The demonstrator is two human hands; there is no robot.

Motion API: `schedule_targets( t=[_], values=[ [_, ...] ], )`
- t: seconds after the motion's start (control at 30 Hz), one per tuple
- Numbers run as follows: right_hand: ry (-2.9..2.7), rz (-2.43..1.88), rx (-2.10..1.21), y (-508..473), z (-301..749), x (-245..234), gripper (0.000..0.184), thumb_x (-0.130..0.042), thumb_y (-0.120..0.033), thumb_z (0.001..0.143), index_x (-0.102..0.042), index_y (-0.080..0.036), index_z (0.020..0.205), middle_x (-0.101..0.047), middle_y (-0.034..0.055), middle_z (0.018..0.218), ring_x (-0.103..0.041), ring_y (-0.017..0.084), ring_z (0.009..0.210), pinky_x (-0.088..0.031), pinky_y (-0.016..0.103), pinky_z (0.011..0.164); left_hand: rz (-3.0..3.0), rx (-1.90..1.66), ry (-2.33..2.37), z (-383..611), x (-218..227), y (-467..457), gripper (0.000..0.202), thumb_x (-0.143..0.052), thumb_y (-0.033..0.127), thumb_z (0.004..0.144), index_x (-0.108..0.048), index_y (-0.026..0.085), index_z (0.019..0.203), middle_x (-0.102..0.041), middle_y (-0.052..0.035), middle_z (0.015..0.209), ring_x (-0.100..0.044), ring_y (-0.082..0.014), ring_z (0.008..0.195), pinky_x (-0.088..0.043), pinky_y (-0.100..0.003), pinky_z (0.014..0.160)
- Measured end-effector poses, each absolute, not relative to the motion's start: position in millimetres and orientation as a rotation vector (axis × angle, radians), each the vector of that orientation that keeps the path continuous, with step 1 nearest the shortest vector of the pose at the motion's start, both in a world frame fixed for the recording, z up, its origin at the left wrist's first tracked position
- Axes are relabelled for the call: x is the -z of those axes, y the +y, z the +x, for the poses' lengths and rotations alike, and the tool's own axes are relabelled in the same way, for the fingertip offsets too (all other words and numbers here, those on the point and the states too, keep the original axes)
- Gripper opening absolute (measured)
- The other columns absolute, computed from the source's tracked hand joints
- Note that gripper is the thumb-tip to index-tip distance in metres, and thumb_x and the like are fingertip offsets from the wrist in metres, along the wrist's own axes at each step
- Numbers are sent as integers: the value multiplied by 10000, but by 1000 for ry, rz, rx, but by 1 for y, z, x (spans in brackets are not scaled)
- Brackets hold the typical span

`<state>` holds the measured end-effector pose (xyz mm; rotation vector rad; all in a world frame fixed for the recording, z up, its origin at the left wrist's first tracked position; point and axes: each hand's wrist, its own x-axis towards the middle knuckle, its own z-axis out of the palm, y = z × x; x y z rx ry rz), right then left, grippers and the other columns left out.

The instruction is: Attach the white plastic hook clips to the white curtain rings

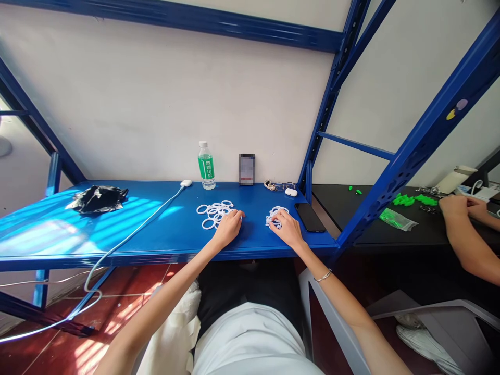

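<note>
Loose white plastic rings lie in a spread pile on the blue table. My left hand rests at the right side of that pile, fingers curled together and pointing right. Whatever is between its fingertips is hidden. A tighter cluster of white ring-shaped pieces sits further right. Over its near side is my right hand, thumb and fingers bent in around some of the pieces. What exactly they pinch is too small to make out.
Behind the rings stand a water bottle and an upright phone. Glasses, a white earbud case and a black phone lie right. A black plastic bag and white cable are left. Another person's hands work at right.
</note>
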<state>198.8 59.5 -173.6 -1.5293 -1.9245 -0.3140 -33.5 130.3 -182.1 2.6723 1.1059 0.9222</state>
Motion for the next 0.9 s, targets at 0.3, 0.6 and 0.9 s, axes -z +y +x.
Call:
schedule_targets(
  t=[0.3, 0.6, 0.9],
  values=[
    [-1926, -1449, 244, 58, 196, 172, 127, -535, -288, 883, -613, -193, 853, -624, 56, 909, -604, 175, 790, -435, 247, 567, 1597, -1019, 685, -33, 162, 124, 285, -562, 394, 836, -545, 190, 1034, -553, 1, 723, -570, -146, 697, -436, -257, 651],
    [-1950, -1269, 33, 52, 184, 170, 212, -481, -345, 939, -621, -216, 1030, -627, 55, 936, -607, 189, 860, -470, 273, 660, 1136, -862, 501, -20, 154, 107, 239, -678, 332, 737, -570, 168, 874, -509, 35, 649, -534, -99, 623, -430, -226, 636],
    [-2014, -1233, 42, 52, 173, 180, 193, -529, -366, 915, -604, -197, 971, -616, 62, 933, -588, 201, 866, -472, 290, 678, 1328, -827, 499, -8, 178, 105, 330, -687, 449, 750, -546, 154, 792, -546, 25, 631, -519, -103, 625, -414, -236, 675]
  ],
)
